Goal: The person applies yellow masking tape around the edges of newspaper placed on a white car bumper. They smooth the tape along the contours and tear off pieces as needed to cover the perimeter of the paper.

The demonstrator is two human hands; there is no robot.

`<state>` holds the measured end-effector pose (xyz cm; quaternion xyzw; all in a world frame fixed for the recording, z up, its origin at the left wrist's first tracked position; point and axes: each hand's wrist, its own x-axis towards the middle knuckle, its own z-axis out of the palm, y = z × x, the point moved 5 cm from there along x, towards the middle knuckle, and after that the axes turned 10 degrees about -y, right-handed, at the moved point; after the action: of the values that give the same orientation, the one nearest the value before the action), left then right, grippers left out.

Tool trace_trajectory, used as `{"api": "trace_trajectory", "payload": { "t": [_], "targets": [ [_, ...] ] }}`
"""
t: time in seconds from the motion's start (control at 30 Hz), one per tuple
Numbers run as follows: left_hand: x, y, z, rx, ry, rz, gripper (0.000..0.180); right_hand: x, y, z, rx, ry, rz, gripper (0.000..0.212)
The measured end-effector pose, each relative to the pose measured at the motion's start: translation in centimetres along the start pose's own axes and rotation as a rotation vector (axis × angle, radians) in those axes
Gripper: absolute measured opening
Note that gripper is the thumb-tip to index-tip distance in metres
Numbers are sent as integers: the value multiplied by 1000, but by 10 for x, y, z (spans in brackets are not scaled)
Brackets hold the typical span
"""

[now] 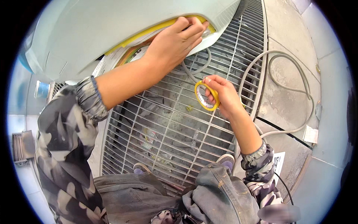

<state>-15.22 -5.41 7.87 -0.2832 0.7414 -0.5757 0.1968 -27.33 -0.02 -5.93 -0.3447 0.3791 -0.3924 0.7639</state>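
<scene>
A pale car body panel (123,18) fills the upper left, and a strip of yellow masking tape (138,36) runs along its curved lower edge. My left hand (179,37) is at the right end of this strip, its fingers bent and pressed onto the taped edge; the fingertips are partly hidden. Printed paper (138,54) shows below the tape, partly behind my left forearm. Lower and to the right, my right hand (222,91) grips a roll of yellow masking tape (198,98), with fingers through its core. The roll is apart from the panel.
Beneath me is a metal floor grating (175,127) with scraps lying under its bars. A grey hose (287,56) loops over the concrete on the right and crosses the grating. A thin black cable (287,186) and a white sheet (279,160) lie beside my right sleeve.
</scene>
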Motion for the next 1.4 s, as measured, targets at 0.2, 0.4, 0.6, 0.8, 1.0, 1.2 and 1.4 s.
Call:
{"api": "trace_trajectory", "payload": {
  "t": [0.2,0.4,0.6,0.8,1.0,1.2,1.4],
  "targets": [
    [-10,-3,-7,-386,94,-149,32,24,-83,14,-816,146,-220,24],
    [-40,-7,-13,-928,297,-504,23,36,-149,51,-1294,262,-481,24],
    [-101,25,-6,-2050,309,-868,18,16,-137,84,-1518,82,-123,37],
    [-131,77,61,-2461,-93,-907,23,39,-133,165,-1753,-128,-24,38],
    [-135,174,97,-2806,73,-1276,38,58,-106,192,-1582,20,26,39],
    [-172,73,86,-2537,836,-1746,50,65,-35,166,-1785,-192,582,38],
    [-150,27,55,-2345,695,-1675,51,63,-52,140,-1702,-281,-234,39]
  ]
}}
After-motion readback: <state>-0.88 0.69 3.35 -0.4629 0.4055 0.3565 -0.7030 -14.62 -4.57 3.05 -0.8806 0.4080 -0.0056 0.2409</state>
